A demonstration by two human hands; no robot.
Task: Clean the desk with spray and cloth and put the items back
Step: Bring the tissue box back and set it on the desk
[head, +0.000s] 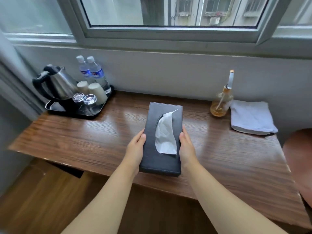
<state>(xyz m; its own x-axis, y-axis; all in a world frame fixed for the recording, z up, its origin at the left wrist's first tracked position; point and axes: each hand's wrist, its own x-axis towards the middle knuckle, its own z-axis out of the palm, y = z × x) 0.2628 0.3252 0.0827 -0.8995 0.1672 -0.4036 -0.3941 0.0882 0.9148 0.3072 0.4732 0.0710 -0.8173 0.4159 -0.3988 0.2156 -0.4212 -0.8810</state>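
Box (162, 141) of tissues, black, held over the middle of the counter (84, 132), near the front edge. Left hand (135, 150) on one long side, right hand (186, 147) on the other, fingers curled round the sides. Hard to tell if lifted or resting. Probably light and stiff, maybe a bit slippery. Best held by the long sides, as now. Soft tissue (166, 132) sticking out on top, easy to crush. Lots of open room left and right. Tray (55, 107) with kettle (62, 83), bottles (94, 71) and glasses (84, 99) at the back left corner. Spray (222, 102) and cloth (251, 116) at the back right, just beside each other. Careful of the front edge.
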